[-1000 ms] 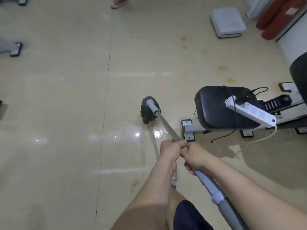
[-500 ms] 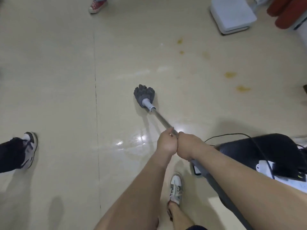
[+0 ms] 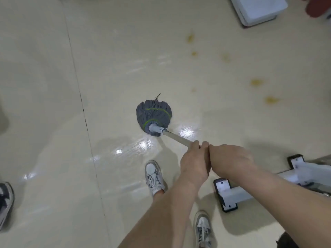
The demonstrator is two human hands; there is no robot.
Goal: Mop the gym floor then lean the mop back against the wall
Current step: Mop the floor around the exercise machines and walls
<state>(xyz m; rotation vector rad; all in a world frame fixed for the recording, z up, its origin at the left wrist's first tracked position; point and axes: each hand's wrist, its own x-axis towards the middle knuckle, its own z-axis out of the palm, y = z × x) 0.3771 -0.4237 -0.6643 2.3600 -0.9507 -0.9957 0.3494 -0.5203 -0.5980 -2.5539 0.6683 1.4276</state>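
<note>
A grey string mop head point(image 3: 154, 116) with green stitching lies pressed on the cream gym floor point(image 3: 125, 59) just ahead of me. Its metal handle point(image 3: 176, 138) runs back and to the right into my hands. My left hand point(image 3: 194, 162) grips the handle in front, and my right hand point(image 3: 231, 161) grips it directly behind, the two fists touching. The rest of the handle is hidden under my arms. Wet, shiny streaks cover the floor around the mop head.
Several yellow-brown stains point(image 3: 271, 99) dot the floor to the far right. A white machine foot with black end caps point(image 3: 226, 196) stands close on the right. A white box point(image 3: 258, 8) sits at the top right. Another person's shoe point(image 3: 4, 199) is at the left edge.
The view has tilted down and my feet have come into sight. The mop head has spread flat on the floor. The black seat has left the view; both hands keep their grip.
</note>
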